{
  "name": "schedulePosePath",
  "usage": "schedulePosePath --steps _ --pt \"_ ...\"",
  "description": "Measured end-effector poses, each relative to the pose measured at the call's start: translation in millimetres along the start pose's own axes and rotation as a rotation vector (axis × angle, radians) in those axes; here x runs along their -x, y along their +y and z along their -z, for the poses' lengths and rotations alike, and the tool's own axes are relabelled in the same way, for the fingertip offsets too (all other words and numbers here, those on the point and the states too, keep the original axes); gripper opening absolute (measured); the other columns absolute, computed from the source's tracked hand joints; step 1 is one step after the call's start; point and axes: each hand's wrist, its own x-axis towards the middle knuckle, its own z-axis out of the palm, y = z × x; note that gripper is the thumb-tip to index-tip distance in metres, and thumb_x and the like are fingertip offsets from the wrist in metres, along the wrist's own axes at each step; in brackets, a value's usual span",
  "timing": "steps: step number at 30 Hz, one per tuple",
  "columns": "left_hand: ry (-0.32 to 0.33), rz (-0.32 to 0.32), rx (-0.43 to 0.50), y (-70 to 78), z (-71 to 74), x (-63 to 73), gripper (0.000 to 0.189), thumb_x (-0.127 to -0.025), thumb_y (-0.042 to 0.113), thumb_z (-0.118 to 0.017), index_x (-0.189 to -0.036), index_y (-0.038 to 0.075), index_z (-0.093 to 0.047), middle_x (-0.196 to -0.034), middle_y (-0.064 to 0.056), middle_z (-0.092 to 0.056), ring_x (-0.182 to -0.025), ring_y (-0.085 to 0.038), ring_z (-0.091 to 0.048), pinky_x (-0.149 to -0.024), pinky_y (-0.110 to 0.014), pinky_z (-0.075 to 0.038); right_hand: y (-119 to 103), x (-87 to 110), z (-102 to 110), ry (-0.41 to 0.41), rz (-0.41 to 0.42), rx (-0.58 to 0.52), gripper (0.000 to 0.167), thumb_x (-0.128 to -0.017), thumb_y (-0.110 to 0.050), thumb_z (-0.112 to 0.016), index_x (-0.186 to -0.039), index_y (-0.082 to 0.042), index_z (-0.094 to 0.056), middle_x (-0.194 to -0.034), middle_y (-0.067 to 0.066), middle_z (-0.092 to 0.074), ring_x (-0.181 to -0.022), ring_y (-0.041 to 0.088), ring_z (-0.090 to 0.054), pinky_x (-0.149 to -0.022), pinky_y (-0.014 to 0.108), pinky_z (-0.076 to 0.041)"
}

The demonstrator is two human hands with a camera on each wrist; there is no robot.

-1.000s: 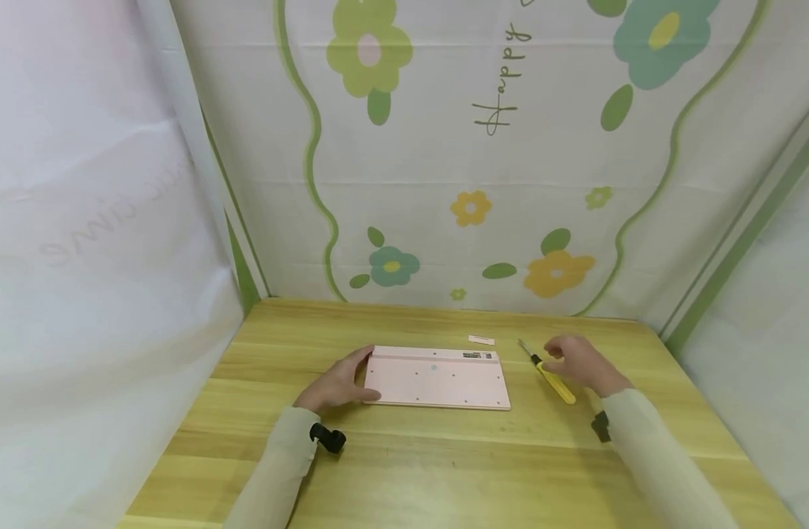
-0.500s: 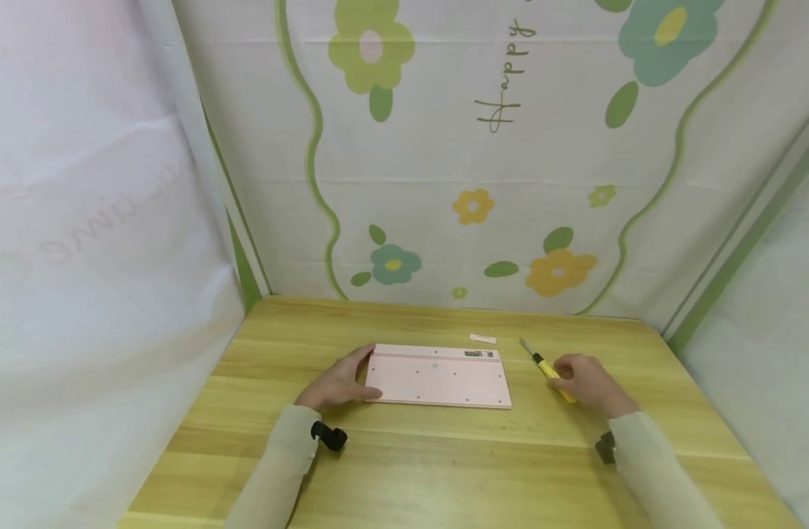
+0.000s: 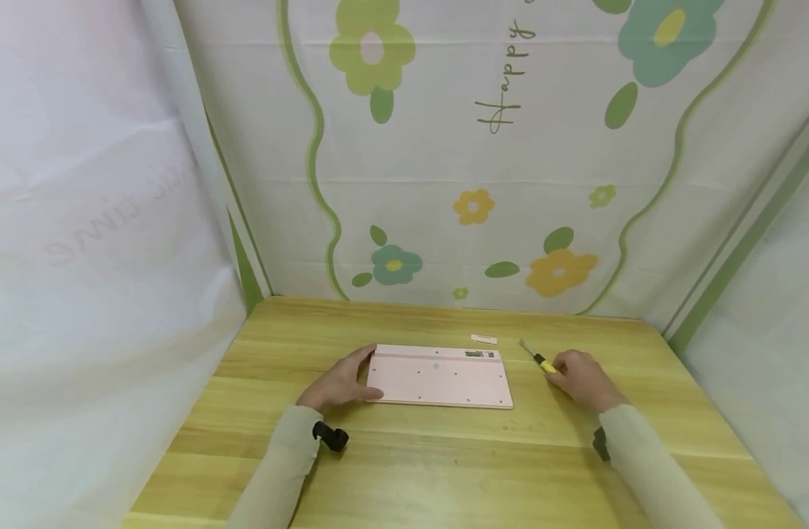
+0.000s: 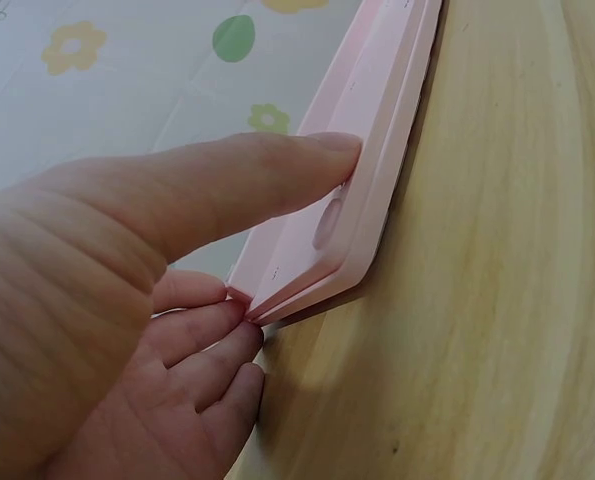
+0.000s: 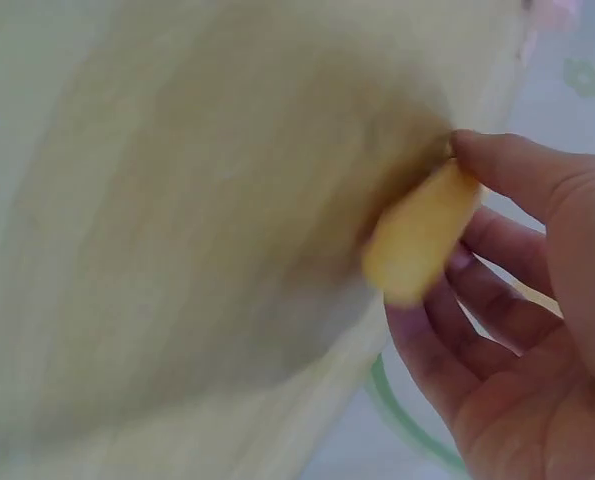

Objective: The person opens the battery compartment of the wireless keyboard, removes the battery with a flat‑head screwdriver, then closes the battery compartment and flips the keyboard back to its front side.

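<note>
A pink keyboard (image 3: 437, 383) lies underside up on the wooden table, with small screws dotted over its back and a label near its far right corner. My left hand (image 3: 341, 380) holds its left end; in the left wrist view the thumb (image 4: 267, 170) lies on the back and the other fingers are at the corner edge. To the right of the keyboard, my right hand (image 3: 585, 378) pinches a screwdriver (image 3: 543, 362) by its yellow handle (image 5: 422, 240). The metal shaft points away and to the left, and the palm hides part of the handle in the head view.
A small pale pink strip (image 3: 483, 339) lies behind the keyboard's far right corner. The wooden table (image 3: 404, 470) ends at a flowered white cloth (image 3: 417, 184) at the back, and more white cloth hangs on both sides.
My right hand has come down onto the screwdriver and now pinches its handle, where one second ago it hovered over it. The left hand and keyboard have stayed in place.
</note>
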Motion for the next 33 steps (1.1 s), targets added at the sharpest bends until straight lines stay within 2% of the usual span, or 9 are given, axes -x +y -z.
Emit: schedulePosePath --steps 4,6,11,17,21,27,33 --pt "-0.001 -0.001 0.001 -0.5 0.0 0.9 0.103 -0.087 0.027 -0.089 -0.167 0.007 -0.028 -0.174 -0.016 -0.029 -0.162 -0.037 -0.026 -0.132 -0.057 -0.025 11 -0.3 2 0.029 -0.030 -0.027 0.019 -0.095 -0.019 -0.077 -0.097 0.000 -0.075 -0.096 0.015 -0.077 -0.085 0.026 -0.069 -0.074 0.044 -0.059" --pt "-0.005 0.000 0.002 -0.3 -1.0 0.4 0.103 -0.087 0.028 -0.089 -0.167 0.007 -0.028 -0.174 -0.015 -0.029 -0.162 -0.038 -0.026 -0.132 -0.057 -0.025 16 1.1 4 0.039 -0.048 -0.045 0.020 -0.095 -0.022 -0.078 -0.097 -0.002 -0.075 -0.094 0.012 -0.077 -0.081 0.023 -0.067 -0.071 0.039 -0.056" --pt "-0.003 0.009 0.008 -0.5 -2.0 -0.2 0.104 -0.087 0.028 -0.089 -0.168 0.008 -0.028 -0.174 -0.015 -0.029 -0.162 -0.037 -0.026 -0.132 -0.057 -0.025 14 1.8 14 0.044 -0.061 -0.126 0.019 -0.094 -0.021 -0.077 -0.099 -0.003 -0.075 -0.088 0.006 -0.075 -0.072 0.015 -0.061 -0.064 0.029 -0.051" --pt "0.003 0.004 0.015 0.4 -0.3 0.5 0.104 -0.087 0.026 -0.089 -0.168 0.007 -0.027 -0.174 -0.015 -0.029 -0.163 -0.038 -0.025 -0.132 -0.058 -0.025 -5 -3.2 30 0.042 0.011 -0.144 0.013 -0.094 -0.016 -0.075 -0.101 -0.005 -0.073 -0.083 0.002 -0.072 -0.065 0.012 -0.057 -0.056 0.024 -0.049" --pt "0.004 0.001 0.002 -1.7 -0.8 0.5 0.103 -0.087 0.027 -0.089 -0.168 0.007 -0.027 -0.174 -0.016 -0.029 -0.162 -0.038 -0.026 -0.132 -0.058 -0.026 -23 -7.3 37 0.038 0.089 -0.116 0.009 -0.095 -0.014 -0.076 -0.099 -0.006 -0.073 -0.081 -0.001 -0.070 -0.063 0.010 -0.054 -0.057 0.023 -0.048" --pt "0.006 0.001 -0.003 -4.8 -1.9 -1.1 0.104 -0.086 0.030 -0.090 -0.168 0.008 -0.028 -0.174 -0.015 -0.029 -0.162 -0.038 -0.026 -0.132 -0.057 -0.026 -50 -15.4 46 0.004 0.180 -0.071 0.007 -0.092 -0.011 -0.077 -0.097 -0.007 -0.074 -0.086 0.001 -0.073 -0.069 0.013 -0.058 -0.062 0.024 -0.051" --pt "0.008 0.013 0.001 -3.4 -1.3 -1.9 0.104 -0.086 0.030 -0.090 -0.168 0.008 -0.028 -0.174 -0.014 -0.029 -0.162 -0.038 -0.026 -0.132 -0.058 -0.025 -74 -22.9 48 -0.035 0.244 -0.056 0.004 -0.090 -0.008 -0.076 -0.093 -0.009 -0.073 -0.084 -0.001 -0.071 -0.068 0.010 -0.055 -0.061 0.023 -0.050"
